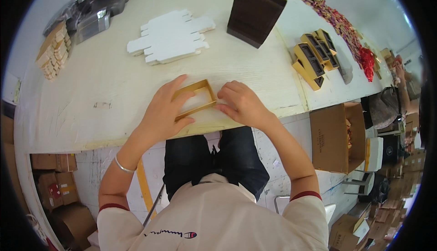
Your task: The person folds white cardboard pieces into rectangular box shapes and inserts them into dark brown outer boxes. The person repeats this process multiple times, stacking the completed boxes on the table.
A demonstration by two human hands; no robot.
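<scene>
A shallow gold cardboard box frame [200,108] rests near the table's front edge, pale on the inside. My left hand [157,112] is wrapped round its left end, with the thumb by the near wall and the fingers reaching over the far side. At the right end, my right hand [246,104] has curled fingers and the thumb against the short wall and its near corner. Whether a flap is pinched there is hidden. Beyond my hands lies a stack of flat white die-cut card blanks [170,39].
A tall dark-brown stack [256,14] stands at the back. Gold boxes with dark inserts [314,57] sit to the right, near red and gold wrapped pieces [337,21]. Far left are small pale-gold blocks [54,50] and clear plastic packs [93,25]. An open carton [330,137] stands beyond the right edge.
</scene>
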